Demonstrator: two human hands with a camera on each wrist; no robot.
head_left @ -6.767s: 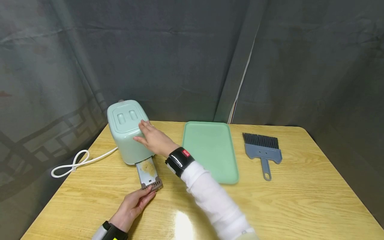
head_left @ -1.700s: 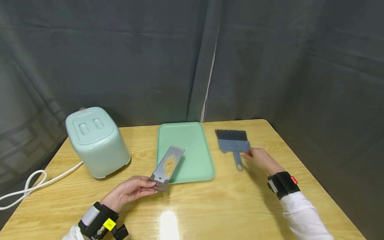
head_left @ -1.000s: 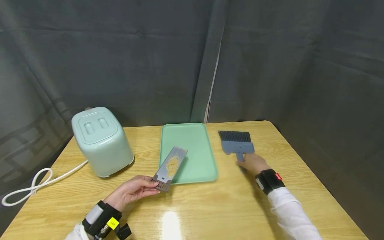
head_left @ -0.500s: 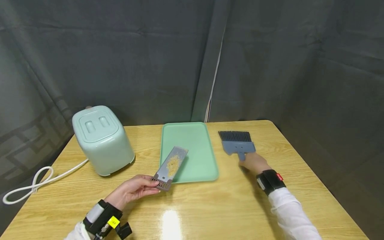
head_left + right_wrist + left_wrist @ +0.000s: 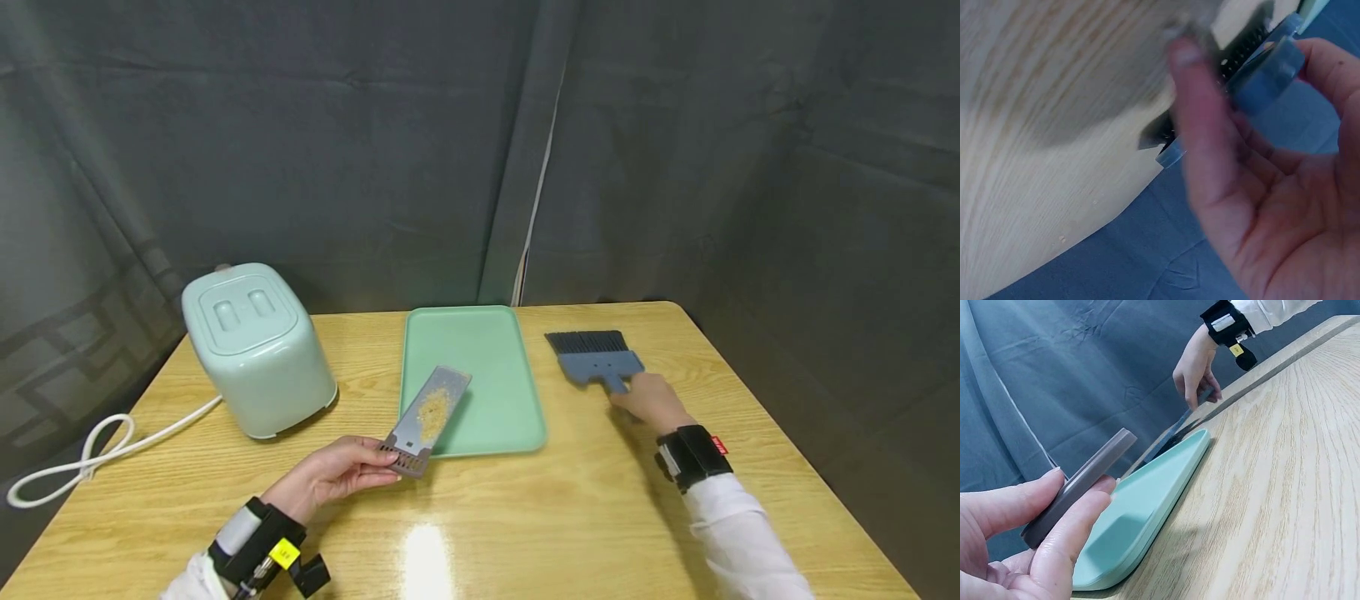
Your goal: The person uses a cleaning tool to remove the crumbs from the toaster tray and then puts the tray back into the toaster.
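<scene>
My left hand [image 5: 337, 477] pinches the brown slotted end of a toaster crumb tray [image 5: 407, 435] between thumb and fingers. The crumb tray slants up over the near left part of a green serving tray [image 5: 491, 375], with yellowish crumbs [image 5: 433, 414] on its metal face. In the left wrist view its brown end [image 5: 1082, 484] shows edge-on. At the right, my right hand [image 5: 654, 402] grips the handle of a blue-grey brush [image 5: 598, 367] with dark bristles. The right wrist view shows the brush handle [image 5: 1269, 75] between thumb and fingers, one finger blurred.
A mint toaster [image 5: 262, 358] stands at the back left. Its white cord [image 5: 97, 458] loops over the left table edge. Grey curtains [image 5: 337, 150] hang behind the wooden table [image 5: 540, 525].
The crumb tray has come out of the toaster in my left hand to over the green tray. My right hand has left the toaster and taken the brush handle; the brush now tilts slightly.
</scene>
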